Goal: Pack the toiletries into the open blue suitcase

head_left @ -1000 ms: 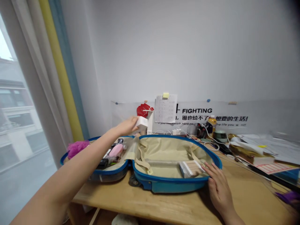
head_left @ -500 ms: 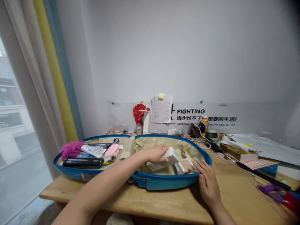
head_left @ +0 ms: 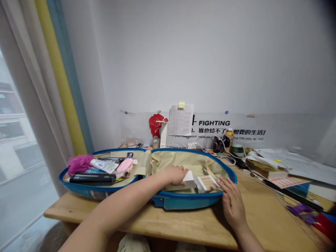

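Note:
A blue suitcase lies unfolded on the wooden table, its two halves side by side. Inside the beige-lined right half, my left hand is closed around a white box, its fingers partly hidden. Just right of that box is a pack of thin wooden sticks, seemingly cotton swabs. My right hand rests on the suitcase's right rim with fingers spread, the tips near the swab pack. The left half holds a purple bath puff, a white tube, a black cylinder and a pink oval item.
Papers, a purple object and cables crowd the table's right side. A yellow-labelled bottle and a green jar stand at the back by the wall. A curtain hangs beside the window at left.
My left hand has lowered the white box deeper into the right half, and the box now sits more level. My right hand has stayed on the rim.

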Demonstrator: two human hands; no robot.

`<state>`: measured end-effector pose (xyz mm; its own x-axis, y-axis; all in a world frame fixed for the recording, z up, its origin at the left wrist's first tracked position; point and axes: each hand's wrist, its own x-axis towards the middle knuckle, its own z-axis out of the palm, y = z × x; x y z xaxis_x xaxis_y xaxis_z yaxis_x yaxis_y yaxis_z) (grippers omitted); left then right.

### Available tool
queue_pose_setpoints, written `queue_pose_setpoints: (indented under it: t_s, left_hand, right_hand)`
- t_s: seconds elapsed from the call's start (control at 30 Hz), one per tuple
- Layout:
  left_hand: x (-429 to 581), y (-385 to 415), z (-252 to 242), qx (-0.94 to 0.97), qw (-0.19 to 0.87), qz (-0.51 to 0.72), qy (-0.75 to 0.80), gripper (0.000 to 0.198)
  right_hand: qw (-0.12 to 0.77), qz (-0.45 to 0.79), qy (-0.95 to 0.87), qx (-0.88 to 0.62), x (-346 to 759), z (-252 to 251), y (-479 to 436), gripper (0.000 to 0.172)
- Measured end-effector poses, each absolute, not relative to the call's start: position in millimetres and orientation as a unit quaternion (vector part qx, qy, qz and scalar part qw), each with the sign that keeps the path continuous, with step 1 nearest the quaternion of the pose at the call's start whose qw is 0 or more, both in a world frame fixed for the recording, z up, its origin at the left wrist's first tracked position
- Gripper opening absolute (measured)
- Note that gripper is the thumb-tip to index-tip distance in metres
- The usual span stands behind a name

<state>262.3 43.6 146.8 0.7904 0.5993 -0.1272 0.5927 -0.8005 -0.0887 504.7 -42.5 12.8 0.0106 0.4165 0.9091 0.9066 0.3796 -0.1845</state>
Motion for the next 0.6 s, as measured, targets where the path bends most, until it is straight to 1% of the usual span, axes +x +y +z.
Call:
queue_pose_setpoints:
  t_s: [0.17,0.43,0.53,0.6]
  left_hand:
    - [278,47,139,-0.942,0.031,0.104,-0.318,0.056]
    - [289,55,122,-0.936,0.009,0.131,-0.328,0.06]
    - [287,54,120,-0.933,-0.014,0.121,-0.34,0.062]
    - [282,53,125,-0.929,-0.048,0.105,-0.352,0.069]
  right_hand:
    - [0.5,-0.253,-0.664,-0.495,505,14,-43,0.037]
    - [0.498,-0.262,-0.67,-0.485,503,17,-44,0.036]
    - [0.503,-0.259,-0.67,-0.48,504,16,-44,0.035]
    - [0.504,-0.256,-0.669,-0.483,505,15,-43,0.035]
